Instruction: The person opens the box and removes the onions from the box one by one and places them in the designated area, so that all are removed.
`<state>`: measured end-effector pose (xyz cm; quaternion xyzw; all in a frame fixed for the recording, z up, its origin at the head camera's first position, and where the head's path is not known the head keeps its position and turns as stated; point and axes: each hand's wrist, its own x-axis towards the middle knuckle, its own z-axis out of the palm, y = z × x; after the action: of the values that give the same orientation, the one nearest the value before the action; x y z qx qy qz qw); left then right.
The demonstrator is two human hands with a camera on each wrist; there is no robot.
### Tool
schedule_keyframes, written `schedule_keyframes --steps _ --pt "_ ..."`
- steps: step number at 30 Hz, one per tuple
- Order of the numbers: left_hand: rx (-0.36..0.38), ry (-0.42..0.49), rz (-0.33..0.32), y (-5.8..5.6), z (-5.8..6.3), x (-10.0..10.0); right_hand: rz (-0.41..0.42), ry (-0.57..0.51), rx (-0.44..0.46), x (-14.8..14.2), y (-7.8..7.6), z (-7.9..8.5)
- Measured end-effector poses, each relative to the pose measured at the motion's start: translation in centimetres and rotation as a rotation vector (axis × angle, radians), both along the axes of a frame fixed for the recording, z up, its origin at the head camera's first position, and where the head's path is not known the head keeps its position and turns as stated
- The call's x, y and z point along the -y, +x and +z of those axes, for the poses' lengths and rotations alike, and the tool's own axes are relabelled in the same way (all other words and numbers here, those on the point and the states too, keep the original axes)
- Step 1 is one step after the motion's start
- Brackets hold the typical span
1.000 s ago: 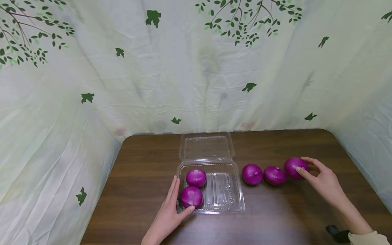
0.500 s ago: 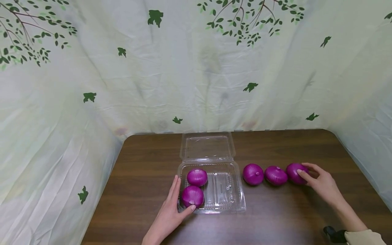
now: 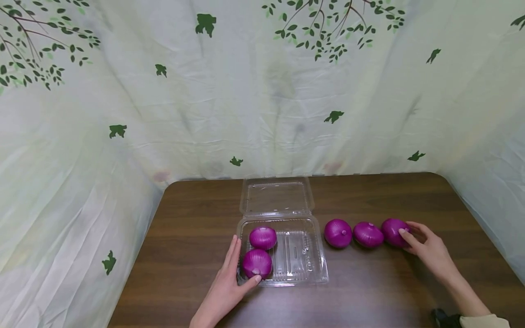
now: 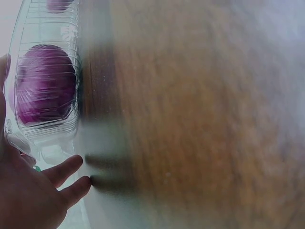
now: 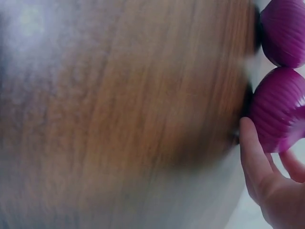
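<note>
Your right grip (image 3: pixel 430 251) is the nearer

It pinches a round, glossy purple onion (image 3: pixel 392 231) between thumb and fingers on the brown wooden surface (image 3: pixel 361 287). The onion lies left and forward of that palm, touching a matching onion (image 3: pixel 368 235). Your left grip (image 3: pixel 226 281) is farther off, fingers straight along the open, clear plastic container (image 3: pixel 292 262).

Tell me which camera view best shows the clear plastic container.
The head view: it shows the container nearly whole, lid open, two onions inside. The left wrist view catches only part of it; the right wrist view shows none.
</note>
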<state>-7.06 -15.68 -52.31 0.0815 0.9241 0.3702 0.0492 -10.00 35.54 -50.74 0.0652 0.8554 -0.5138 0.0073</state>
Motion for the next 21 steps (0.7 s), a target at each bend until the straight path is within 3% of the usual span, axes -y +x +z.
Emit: schedule_keyframes --steps 10,17,21 --pt "0.001 0.015 -0.001 0.0 -0.2 0.0 -0.041 0.101 -0.014 -0.2 0.4 0.2" --pt "-0.022 0.018 -0.003 0.0 -0.2 0.1 -0.100 0.275 -0.088 0.3 1.1 1.2" --pt "-0.039 0.018 -0.006 0.0 -0.2 0.2 -0.093 0.338 -0.160 1.5 1.4 2.1"
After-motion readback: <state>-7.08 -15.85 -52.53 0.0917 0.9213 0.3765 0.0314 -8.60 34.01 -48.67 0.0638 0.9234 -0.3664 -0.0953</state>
